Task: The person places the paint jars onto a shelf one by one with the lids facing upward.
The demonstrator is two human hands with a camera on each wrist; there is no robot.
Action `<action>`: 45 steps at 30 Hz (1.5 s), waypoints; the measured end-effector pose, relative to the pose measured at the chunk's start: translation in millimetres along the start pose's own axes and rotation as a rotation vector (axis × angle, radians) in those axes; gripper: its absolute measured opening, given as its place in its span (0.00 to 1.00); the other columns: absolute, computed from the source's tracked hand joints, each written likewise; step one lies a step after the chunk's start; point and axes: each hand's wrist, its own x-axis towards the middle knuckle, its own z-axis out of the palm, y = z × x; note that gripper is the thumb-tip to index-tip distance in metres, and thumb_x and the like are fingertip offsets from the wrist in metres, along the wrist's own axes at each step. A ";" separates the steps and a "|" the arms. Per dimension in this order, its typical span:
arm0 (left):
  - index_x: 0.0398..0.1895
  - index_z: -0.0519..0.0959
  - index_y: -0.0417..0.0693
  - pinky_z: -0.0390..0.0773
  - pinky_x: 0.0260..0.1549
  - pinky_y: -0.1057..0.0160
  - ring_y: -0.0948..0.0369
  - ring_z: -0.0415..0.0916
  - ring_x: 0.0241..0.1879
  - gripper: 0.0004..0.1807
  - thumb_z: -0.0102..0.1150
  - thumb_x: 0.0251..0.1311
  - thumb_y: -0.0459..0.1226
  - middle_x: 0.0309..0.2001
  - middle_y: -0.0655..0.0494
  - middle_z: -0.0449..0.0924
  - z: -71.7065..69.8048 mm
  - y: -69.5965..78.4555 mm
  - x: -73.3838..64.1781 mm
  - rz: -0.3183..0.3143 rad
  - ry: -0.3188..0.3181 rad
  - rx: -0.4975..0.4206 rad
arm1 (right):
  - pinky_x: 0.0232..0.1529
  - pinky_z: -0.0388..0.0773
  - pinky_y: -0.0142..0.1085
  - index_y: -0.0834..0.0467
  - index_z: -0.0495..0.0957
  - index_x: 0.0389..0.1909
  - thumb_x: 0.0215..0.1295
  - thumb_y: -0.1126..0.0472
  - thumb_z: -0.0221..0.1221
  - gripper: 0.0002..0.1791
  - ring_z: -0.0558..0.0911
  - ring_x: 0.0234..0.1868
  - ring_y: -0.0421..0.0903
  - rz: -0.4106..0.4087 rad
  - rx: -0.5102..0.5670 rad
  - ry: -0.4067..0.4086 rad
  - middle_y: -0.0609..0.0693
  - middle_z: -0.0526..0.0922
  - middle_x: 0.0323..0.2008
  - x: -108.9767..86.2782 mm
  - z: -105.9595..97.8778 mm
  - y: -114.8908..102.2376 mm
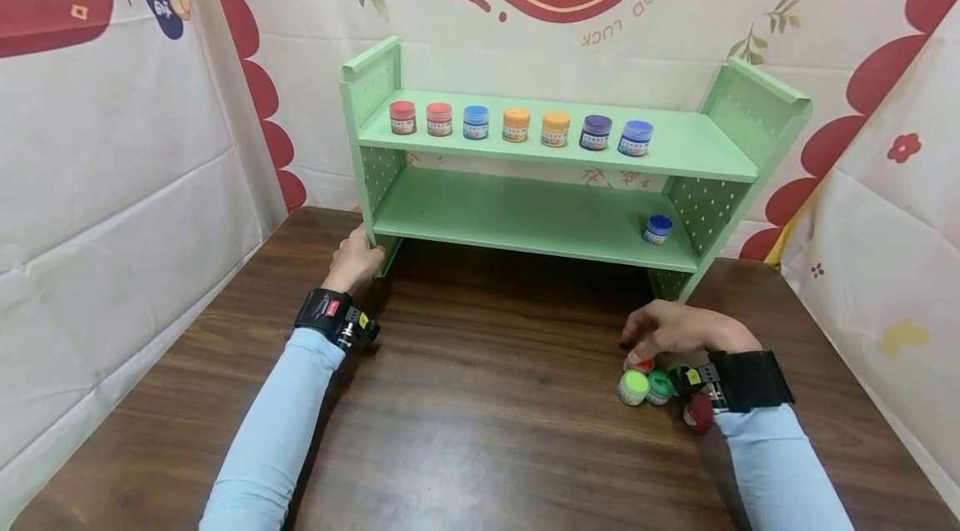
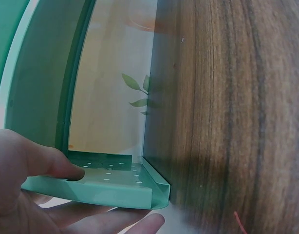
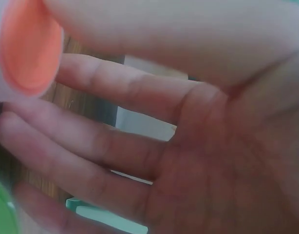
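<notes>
A pale green two-tier shelf (image 1: 525, 218) stands on the table. My left hand (image 1: 354, 260) grips the lower end of its left side panel (image 2: 105, 192), thumb on the inner face and fingers beneath. At the right, my right hand (image 1: 686, 327) pinches a small red paint jar (image 1: 640, 364) between thumb and fingers. Its orange-red round end (image 3: 32, 46) faces the wrist camera; the hand partly hides the jar. Beside it on the table are a light green jar (image 1: 633, 388), a dark green jar (image 1: 660, 388) and a dark red jar (image 1: 698, 413), partly covered by the wrist gear.
Several paint jars line the upper tier, from a red jar (image 1: 402, 117) at left to a blue-violet jar (image 1: 635, 138). One dark blue jar (image 1: 657, 229) sits at the lower tier's right end. Printed cloth (image 1: 150, 139) hangs around the brown table (image 1: 480, 398).
</notes>
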 end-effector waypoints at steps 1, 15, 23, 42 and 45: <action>0.52 0.71 0.47 0.71 0.44 0.44 0.43 0.72 0.47 0.15 0.47 0.65 0.40 0.46 0.40 0.75 -0.2 -0.1 0.2 -0.002 -0.001 0.000 | 0.43 0.79 0.42 0.65 0.81 0.49 0.64 0.59 0.70 0.18 0.78 0.41 0.46 -0.002 -0.010 0.003 0.53 0.83 0.43 0.1 -0.2 -0.3; 0.59 0.71 0.46 0.69 0.39 0.48 0.43 0.71 0.43 0.19 0.46 0.66 0.40 0.44 0.41 0.74 -1.3 -1.2 -0.4 -0.009 -0.015 -0.011 | 0.43 0.81 0.43 0.68 0.78 0.50 0.63 0.62 0.70 0.20 0.80 0.40 0.47 0.046 0.083 -0.021 0.54 0.83 0.41 -1.8 1.6 0.1; 0.60 0.71 0.46 0.70 0.41 0.46 0.43 0.71 0.45 0.20 0.47 0.66 0.41 0.46 0.41 0.74 -0.9 0.0 0.2 -0.009 -0.014 -0.009 | 0.43 0.78 0.43 0.65 0.80 0.50 0.68 0.60 0.66 0.16 0.78 0.41 0.47 0.004 -0.028 0.020 0.53 0.82 0.42 1.4 0.4 3.9; 0.61 0.70 0.47 0.72 0.41 0.44 0.42 0.71 0.45 0.22 0.47 0.66 0.42 0.48 0.39 0.75 -1.9 1.7 -0.8 -0.034 -0.015 0.002 | 0.41 0.74 0.40 0.64 0.79 0.50 0.63 0.58 0.69 0.19 0.76 0.39 0.47 0.011 -0.035 0.042 0.53 0.81 0.40 4.3 2.3 -0.8; 0.60 0.71 0.47 0.72 0.41 0.45 0.43 0.71 0.45 0.21 0.47 0.66 0.42 0.48 0.40 0.75 -2.7 1.5 -1.8 -0.037 -0.013 0.000 | 0.42 0.75 0.41 0.64 0.79 0.50 0.63 0.59 0.69 0.19 0.77 0.40 0.47 0.007 -0.027 0.035 0.53 0.81 0.42 4.9 2.5 -0.8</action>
